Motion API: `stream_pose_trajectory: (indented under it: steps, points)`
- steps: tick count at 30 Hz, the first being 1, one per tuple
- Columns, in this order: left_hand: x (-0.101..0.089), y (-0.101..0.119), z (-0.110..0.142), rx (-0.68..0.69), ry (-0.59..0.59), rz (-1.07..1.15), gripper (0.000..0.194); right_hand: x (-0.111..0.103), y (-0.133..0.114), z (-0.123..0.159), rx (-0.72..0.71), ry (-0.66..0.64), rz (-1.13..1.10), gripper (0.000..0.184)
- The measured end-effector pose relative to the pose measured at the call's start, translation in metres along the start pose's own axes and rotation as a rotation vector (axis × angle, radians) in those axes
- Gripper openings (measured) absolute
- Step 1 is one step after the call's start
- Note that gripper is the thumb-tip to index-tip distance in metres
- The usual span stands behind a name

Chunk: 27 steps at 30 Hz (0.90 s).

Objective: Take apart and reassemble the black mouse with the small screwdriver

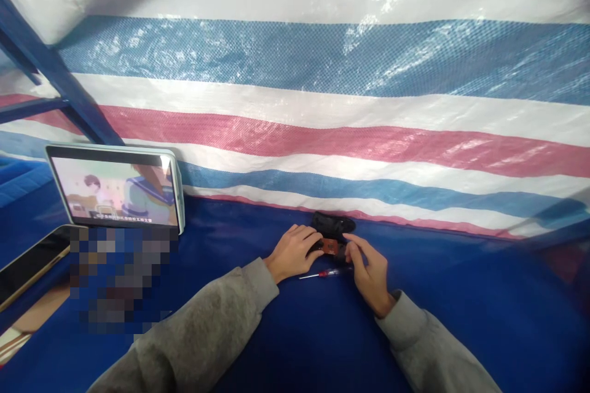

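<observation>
A small orange-brown and black device [330,247] lies on the blue surface between my two hands. My left hand [295,253] curls its fingers and thumb around the device's left end, hiding that part. At the opposite end, my right hand [370,269] has its thumb and fingers bent together in a pinch. Whatever lies between those fingertips is too small to make out. A screwdriver [325,272] with a red and clear handle rests just in front of the device, its thin shaft pointing left. Right behind the device is a black, elongated shell-like piece [334,222].
A tablet [180,209] in a pale case stands at the left, playing a video. Near it lies a phone [34,261], beside a pixelated patch. Blue metal bars [69,83] rise at the left. A striped plastic sheet [295,86] hangs behind the blue surface [313,344].
</observation>
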<state>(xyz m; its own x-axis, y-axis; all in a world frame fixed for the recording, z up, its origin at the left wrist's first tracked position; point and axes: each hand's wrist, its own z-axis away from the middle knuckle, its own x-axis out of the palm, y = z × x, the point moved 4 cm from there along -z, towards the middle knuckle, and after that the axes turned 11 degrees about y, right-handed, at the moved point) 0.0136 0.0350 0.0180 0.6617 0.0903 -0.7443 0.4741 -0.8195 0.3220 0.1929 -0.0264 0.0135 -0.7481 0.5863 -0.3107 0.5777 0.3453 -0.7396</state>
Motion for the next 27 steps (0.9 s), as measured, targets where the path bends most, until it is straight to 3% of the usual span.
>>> stream_pose_trajectory:
  steps: [12, 19, 27]
  points:
    - [0.007, -0.003, 0.001, -0.003, -0.021, -0.031, 0.025, -0.001, 0.000, 0.000, -0.032, 0.007, 0.043, 0.024]
    - [0.008, -0.003, 0.000, 0.005, -0.022, -0.031, 0.027, -0.007, 0.007, -0.012, -0.163, 0.121, 0.230, 0.023]
    - [0.010, -0.008, 0.001, -0.026, -0.005, -0.016, 0.024, 0.006, 0.032, -0.013, -0.091, -0.050, 0.309, 0.022]
